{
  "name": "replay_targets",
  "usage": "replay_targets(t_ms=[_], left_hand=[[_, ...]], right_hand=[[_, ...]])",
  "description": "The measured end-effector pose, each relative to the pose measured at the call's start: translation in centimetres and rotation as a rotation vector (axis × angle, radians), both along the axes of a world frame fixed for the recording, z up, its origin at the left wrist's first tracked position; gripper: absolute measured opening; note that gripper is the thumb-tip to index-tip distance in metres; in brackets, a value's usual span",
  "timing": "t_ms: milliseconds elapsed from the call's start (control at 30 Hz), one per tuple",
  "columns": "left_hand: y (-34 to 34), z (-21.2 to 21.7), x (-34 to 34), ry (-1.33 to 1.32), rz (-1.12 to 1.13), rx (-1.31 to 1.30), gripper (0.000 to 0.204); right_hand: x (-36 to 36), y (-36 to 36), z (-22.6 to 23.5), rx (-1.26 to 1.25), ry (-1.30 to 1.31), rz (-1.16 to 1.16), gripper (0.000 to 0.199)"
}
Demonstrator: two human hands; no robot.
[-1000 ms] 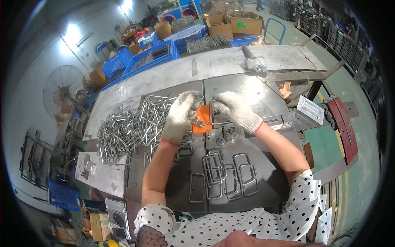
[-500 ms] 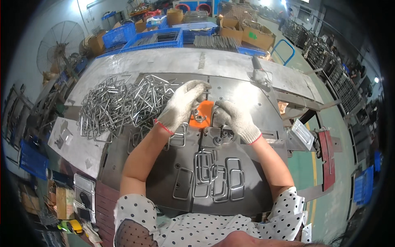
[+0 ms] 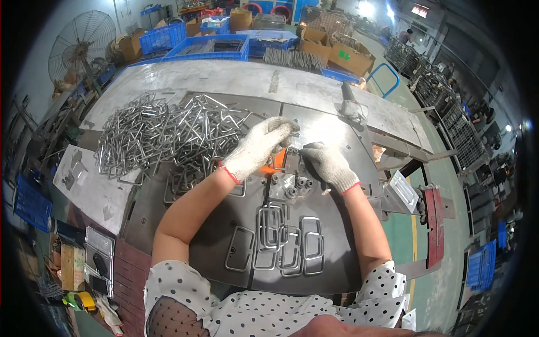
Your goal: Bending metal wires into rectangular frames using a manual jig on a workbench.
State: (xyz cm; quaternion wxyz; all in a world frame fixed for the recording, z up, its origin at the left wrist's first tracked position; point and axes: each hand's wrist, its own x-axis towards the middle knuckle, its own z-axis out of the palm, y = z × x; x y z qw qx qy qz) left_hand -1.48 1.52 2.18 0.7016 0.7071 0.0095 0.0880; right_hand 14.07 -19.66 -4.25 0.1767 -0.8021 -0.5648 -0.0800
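My left hand (image 3: 259,147), in a white knit glove with a red cuff edge, reaches over a small metal fixture (image 3: 286,185). Its fingers are curled together, with a bit of metal showing at the tips; what they grip is too hidden to name. Beneath that hand, an orange block (image 3: 274,163) is partly covered. Just right of the fixture is my right hand (image 3: 332,164), gloved alike, its fingers closed and their contents hidden. Nearer to me, several bent-wire rectangular frames (image 3: 289,247) lie flat and overlapping on the dark metal plate (image 3: 224,275).
A tangled heap of bent-wire frames (image 3: 163,135) covers the table's left side. Toward the back right lies a grey cylindrical tool (image 3: 351,104). Blue crates (image 3: 210,50) and cardboard boxes (image 3: 348,56) stand beyond the table. A large fan (image 3: 81,48) is at far left.
My left hand has shifted right and now covers more of the orange block. My right hand has drawn slightly away from the block. The whole view has tilted a little.
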Motion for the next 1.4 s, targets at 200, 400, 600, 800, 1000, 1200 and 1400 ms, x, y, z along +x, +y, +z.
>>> replay_targets(t_ms=[200, 400, 600, 800, 1000, 1200, 1400], left_hand=[[-1.9, -4.3, 2.0, -0.069, -0.146, 0.012, 0.029], [-1.9, -3.8, 2.4, -0.08, -0.129, 0.337, 0.033], [-1.7, -5.2, 2.9, -0.143, -0.156, 0.245, 0.033], [-1.9, -5.1, 2.9, -0.096, -0.178, 0.221, 0.034], [-1.9, -4.6, 2.4, -0.107, -0.155, 0.244, 0.037], [-2.0, -4.5, 2.4, -0.095, -0.172, 0.228, 0.035], [-2.1, -5.4, 3.0, -0.131, -0.172, 0.197, 0.033]], right_hand=[[0.5, 0.0, -0.7, -0.106, -0.001, -0.026, 0.034], [-0.3, -0.2, -0.1, -0.103, 0.058, -0.067, 0.035], [-0.6, 0.2, 0.5, -0.159, 0.017, -0.1, 0.035], [-0.6, 0.0, 0.3, -0.135, 0.031, -0.098, 0.034], [-0.5, 0.1, 0.1, -0.115, 0.022, -0.088, 0.031], [-0.2, 0.1, -0.3, -0.149, -0.01, -0.09, 0.033], [-0.5, 0.1, 0.3, -0.163, 0.044, -0.116, 0.035]])
